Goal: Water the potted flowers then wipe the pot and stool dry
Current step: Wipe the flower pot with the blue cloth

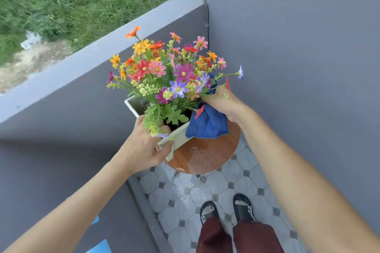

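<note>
Steadying comes from the left hand (144, 150) gripping the white rectangular plastic pot's (176, 139) corner, so the right hand (222, 101), clutching a bunched blue cloth (207, 124), can wipe its side above the wet round wooden stool (207, 156).

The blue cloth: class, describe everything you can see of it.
The blue cloth is soft, creased fabric, bunched up in the right hand, which grips it from above. It presses against the right side of the white pot, partly under the flowers. Its lower edge hangs over the wet wooden stool.
</note>
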